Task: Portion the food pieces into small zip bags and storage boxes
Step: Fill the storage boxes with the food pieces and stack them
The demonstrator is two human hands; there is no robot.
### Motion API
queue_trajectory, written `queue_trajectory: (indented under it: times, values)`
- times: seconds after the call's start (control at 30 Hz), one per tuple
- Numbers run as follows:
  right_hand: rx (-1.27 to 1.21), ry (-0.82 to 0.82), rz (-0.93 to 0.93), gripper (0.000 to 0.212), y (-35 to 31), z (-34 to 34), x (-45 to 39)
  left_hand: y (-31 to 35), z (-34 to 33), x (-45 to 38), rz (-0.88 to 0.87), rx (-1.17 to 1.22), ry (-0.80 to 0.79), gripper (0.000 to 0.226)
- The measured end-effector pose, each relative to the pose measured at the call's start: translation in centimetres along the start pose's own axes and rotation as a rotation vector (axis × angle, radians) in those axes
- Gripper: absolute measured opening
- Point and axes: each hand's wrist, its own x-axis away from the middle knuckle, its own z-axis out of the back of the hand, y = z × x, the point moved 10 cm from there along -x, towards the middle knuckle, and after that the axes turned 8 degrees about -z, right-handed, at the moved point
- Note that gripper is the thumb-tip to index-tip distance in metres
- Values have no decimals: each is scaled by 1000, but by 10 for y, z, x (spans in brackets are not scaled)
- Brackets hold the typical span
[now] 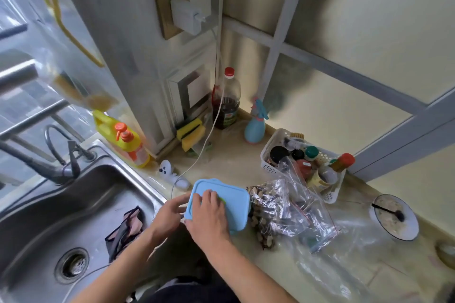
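Head view: the right hand [209, 214] lies flat on the blue lid [221, 202] of the box [237, 230], fingers straight, likely pressing it closed. The left hand [170, 214] steadies the box's left edge with loosely extended fingers, so it won't slide toward the sink [73, 204]. Zip bags [278, 209] of food pieces lie touching the box's right side, crowding it; a basket [270, 162] stands behind.
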Motion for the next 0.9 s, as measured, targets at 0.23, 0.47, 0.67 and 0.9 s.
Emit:
queue_trajectory:
  times: [0.23,0.47,0.67,0.9]
  values:
    - [22,50,-42,63,-3,-12,10,27,-15,11,-173,-267,-163,73]
    - [101,31,-54,69,-7,-26,11,45,-8,10,-320,-295,-59,89]
    - [95,53,-37,65,-8,-15,6,32,-8,0,-339,-322,-53,68]
    - [-239,380,-52,52,22,37,16,13,-4,-10,-310,-375,-50,97]
